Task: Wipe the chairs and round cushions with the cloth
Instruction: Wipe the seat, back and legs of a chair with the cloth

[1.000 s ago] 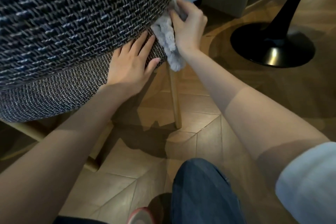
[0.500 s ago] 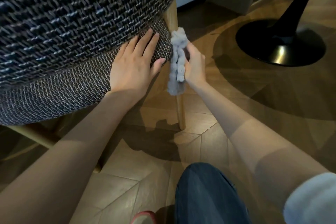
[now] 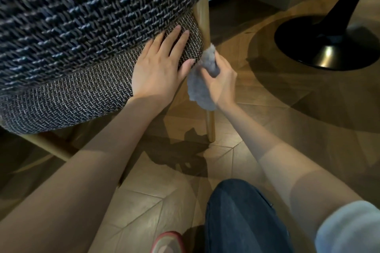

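Chair: the lighter woven seat edge (image 3: pixel 72 96) runs across the left of the view. A darker blue-black woven cushion (image 3: pixel 92 16) bulges above it on the far left.
Chair leg: pale wood (image 3: pixel 210 125), upright, at the right end of the seat edge. Its foot is on the floor, and its middle part is covered by the cloth.
Cloth: grey and fluffy (image 3: pixel 197 90), bunched around the chair leg just below the seat edge, touching the leg. A loose end hangs on the near side.
Right hand: the right hand (image 3: pixel 223 82) has its fingers curled round the cloth and the leg, clasping the cloth against the wood.
Left hand: the left hand (image 3: pixel 162 68) lies flat on the seat edge with straight, slightly spread fingers and holds nothing. Its thumb tip is just beside the cloth.
Floor: wood parquet (image 3: pixel 144 207) with patches of light and shadow.
Table base: a black pedestal foot (image 3: pixel 320 51) stands far right, well apart from the chair.
Person: a knee in blue denim (image 3: pixel 242 217) and a pink shoe tip (image 3: pixel 167 242) are at the near edge. A pale sleeve (image 3: pixel 349 230) is near right.
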{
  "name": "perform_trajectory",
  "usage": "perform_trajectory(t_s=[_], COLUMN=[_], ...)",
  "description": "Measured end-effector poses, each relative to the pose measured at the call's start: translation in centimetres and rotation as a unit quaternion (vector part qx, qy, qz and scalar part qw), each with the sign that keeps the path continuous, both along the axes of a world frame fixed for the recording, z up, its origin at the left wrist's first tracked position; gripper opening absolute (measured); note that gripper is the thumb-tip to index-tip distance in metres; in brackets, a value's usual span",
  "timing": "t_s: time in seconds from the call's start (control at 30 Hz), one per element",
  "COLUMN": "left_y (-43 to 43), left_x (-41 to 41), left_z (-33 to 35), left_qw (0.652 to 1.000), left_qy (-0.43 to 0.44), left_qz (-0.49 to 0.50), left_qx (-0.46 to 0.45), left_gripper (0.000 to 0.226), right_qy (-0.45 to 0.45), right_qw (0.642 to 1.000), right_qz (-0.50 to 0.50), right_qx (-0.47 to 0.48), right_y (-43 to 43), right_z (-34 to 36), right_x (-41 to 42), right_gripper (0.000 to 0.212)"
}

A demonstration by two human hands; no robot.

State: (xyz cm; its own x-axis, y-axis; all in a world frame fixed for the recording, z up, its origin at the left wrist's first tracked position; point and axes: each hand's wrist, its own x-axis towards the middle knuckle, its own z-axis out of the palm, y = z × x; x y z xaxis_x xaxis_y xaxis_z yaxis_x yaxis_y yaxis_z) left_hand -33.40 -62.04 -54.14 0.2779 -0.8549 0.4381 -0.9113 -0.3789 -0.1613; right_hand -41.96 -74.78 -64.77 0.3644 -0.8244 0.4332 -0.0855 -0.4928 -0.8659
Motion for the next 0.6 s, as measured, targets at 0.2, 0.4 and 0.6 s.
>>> perform_trajectory(t_s=[0.2,0.4,0.6], left_y=[0.0,0.0,-0.1], left_x=[0.2,0.1,0.2], left_z=[-0.2,-0.3,-0.4], left_qw=[1.0,1.0,0.999], left_qy=[-0.012,-0.019,-0.023], left_qz=[0.001,0.001,-0.005], left_qx=[-0.008,-0.02,-0.025], left_gripper=[0.062,0.06,0.059], right_qy=[0.028,0.203,0.318], right_qw=[0.998,0.955,0.911], right_qz=[0.013,0.024,0.021], right_qx=[0.06,0.213,0.263], right_y=[1.6,4.3,4.2], right_z=[-2.3,-10.4,-12.0], right_x=[-0.4,-4.3,-4.3], right_gripper=[0.055,0.013,0.024])
